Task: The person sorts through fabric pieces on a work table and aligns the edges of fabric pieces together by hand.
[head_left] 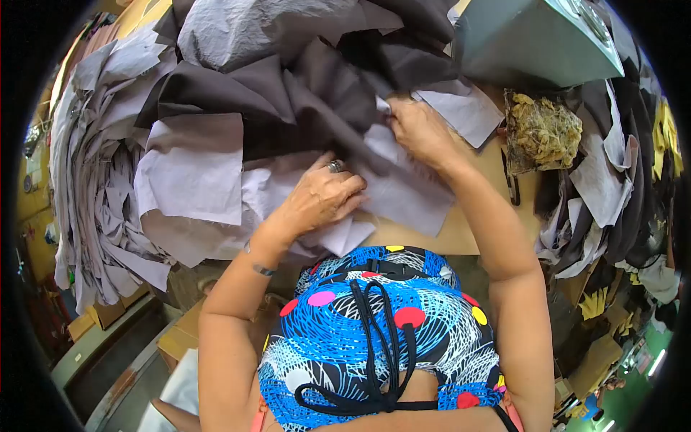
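Note:
Dark brown fabric (317, 93) lies in loose folds over pale lilac-grey fabric pieces (191, 169). My left hand (327, 191), with a ring on one finger, rests on the pale fabric by the lower edge of the dark folds, its fingers bent; what they hold, if anything, is hidden. At the right edge of the dark folds, my right hand (417, 129) has its fingers closed on the fabric, next to a small whitish edge. A pale piece (410, 187) hangs flat between and below my hands.
A thick stack of grey fabric (108, 180) drapes over the left side. At the right are a grey-blue machine part (536, 47), a clear bag of yellowish material (541, 131), a dark slim tool (512, 176) and more hanging fabric (601, 158). The tan tabletop (417, 237) shows in front.

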The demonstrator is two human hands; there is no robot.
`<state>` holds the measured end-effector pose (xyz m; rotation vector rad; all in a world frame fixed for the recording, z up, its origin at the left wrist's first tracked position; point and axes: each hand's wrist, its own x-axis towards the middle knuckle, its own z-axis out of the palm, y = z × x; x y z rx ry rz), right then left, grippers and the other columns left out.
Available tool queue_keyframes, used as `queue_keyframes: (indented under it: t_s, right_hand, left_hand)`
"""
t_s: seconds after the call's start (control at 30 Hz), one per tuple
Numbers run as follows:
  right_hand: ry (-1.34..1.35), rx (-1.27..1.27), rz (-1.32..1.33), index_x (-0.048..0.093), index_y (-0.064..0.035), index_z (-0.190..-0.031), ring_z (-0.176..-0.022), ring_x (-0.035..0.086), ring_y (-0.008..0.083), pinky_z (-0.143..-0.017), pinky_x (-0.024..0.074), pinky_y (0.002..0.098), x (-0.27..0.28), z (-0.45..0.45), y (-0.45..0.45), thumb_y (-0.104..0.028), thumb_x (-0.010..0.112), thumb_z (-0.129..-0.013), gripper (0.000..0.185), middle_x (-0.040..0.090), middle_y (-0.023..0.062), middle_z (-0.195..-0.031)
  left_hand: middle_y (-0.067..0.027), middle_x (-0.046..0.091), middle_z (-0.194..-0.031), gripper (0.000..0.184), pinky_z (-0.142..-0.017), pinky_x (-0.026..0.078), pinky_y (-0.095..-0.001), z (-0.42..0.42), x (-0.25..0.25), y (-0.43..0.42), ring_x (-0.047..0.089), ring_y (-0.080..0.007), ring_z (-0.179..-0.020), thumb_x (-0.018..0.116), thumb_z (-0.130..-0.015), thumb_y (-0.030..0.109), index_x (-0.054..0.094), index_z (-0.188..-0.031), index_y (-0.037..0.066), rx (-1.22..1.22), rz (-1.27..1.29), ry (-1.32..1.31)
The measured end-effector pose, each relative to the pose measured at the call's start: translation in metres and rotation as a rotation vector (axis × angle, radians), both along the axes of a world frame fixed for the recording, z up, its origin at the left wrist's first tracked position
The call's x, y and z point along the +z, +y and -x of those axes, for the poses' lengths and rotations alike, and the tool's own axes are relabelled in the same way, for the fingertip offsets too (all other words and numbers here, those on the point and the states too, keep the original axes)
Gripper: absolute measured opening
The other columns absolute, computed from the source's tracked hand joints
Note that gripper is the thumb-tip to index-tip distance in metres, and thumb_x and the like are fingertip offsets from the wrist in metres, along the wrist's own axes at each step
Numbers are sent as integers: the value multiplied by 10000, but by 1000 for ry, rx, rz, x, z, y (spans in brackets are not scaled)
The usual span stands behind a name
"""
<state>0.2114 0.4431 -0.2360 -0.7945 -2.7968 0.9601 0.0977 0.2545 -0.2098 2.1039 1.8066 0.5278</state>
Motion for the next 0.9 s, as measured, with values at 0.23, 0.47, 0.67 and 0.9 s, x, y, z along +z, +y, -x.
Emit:
queue_keyframes:
  t_s: [0.23,0.47,0.67,0.9]
  right_hand:
    - [259,-154,-99,556,-57,-900,-711,593,380,-615,436,462,-18,-2,-15,-189,550,-865,137,616,178,-750]
    - [513,-215,307,600,-35,-901,-618,576,357,-569,428,401,28,2,-25,-137,567,-862,114,586,188,-677]
    - [377,-182,80,597,-38,-903,-632,622,341,-564,472,418,32,-5,-22,-110,544,-849,104,617,185,-688]
    - [353,-124,-373,540,-71,-864,-579,624,294,-517,493,401,-32,-12,-43,-83,516,-796,73,610,108,-678]
  left_hand:
    - [-177,372,-1359,587,-1026,290,-510,-20,-12,-45,313,-375,-1280,682,-659,180,509,-1216,111,494,-1,206]
    - [-82,552,-1088,334,-1033,305,-517,78,-42,-69,487,-333,-1111,608,-681,90,592,-1014,110,290,-254,402]
    - [-137,586,-1030,164,-956,395,-465,127,-2,-49,548,-347,-1005,532,-702,-16,583,-849,37,191,21,402]
    - [-72,619,-1000,221,-827,461,-375,46,63,-5,592,-270,-927,602,-686,53,612,-903,93,234,-134,36]
